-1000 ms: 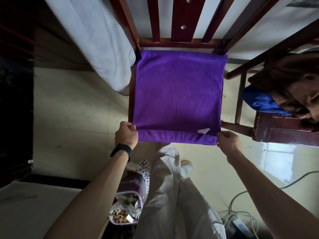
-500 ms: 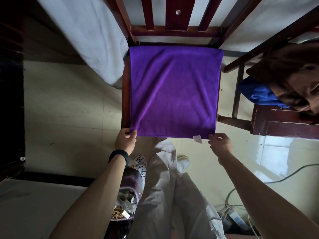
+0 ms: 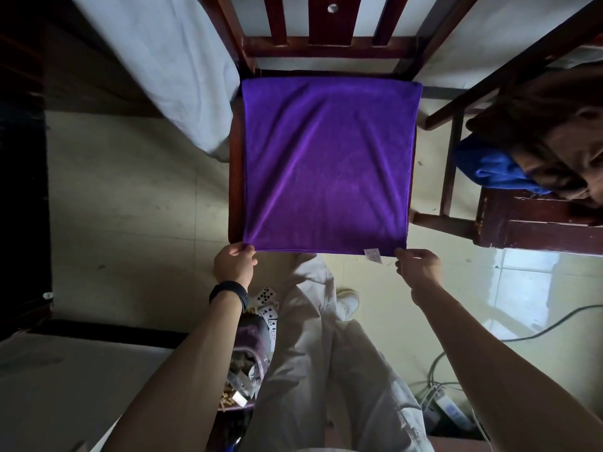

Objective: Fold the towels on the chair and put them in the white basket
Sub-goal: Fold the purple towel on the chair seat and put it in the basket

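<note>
Purple towel (image 3: 326,164) spread flat over the wooden chair seat (image 3: 235,177), held at its two near corners.
Left hand (image 3: 234,264) pinches the near-left corner; right hand (image 3: 419,269), curled just beside the white label (image 3: 372,255), seems to pinch the near-right corner, though the contact is hard to make out.

Purple towel (image 3: 326,164) hides nearly all of the chair (image 3: 235,177) seat, and the backrest slats (image 3: 329,24) are cut off by the top edge. Print on the white label (image 3: 373,255) is too small to read. Brown cloth (image 3: 554,125) on the second chair (image 3: 528,223) runs off the right edge and covers most of the blue towel (image 3: 483,168).
</note>
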